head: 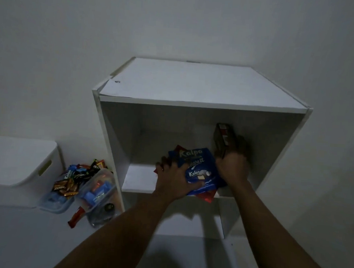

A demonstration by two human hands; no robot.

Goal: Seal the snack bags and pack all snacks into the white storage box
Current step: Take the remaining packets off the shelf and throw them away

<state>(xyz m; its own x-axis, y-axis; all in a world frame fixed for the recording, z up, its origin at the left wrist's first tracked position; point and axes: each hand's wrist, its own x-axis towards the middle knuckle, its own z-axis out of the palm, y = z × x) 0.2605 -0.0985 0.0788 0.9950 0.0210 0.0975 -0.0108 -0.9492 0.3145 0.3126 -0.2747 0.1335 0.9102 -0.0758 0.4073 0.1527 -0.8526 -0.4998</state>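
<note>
While both hands reach into the white shelf (202, 104) | left hand (174, 179) grips blue Kalpa bag (199, 167) | right hand (231, 169) grips dark box (223, 136) | white storage box (20, 162) well apart, left | risk: red packet (206, 197) under bag may slip out

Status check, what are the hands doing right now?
Left hand gripping blue Kalpa bag on shelf. Right hand gripping dark box. White storage box far left, nothing packed.

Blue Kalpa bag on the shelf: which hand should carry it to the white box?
Left. The left hand already lies on the Kalpa bag, and the white box sits on the left. The right hand grips a dark carton.
</note>
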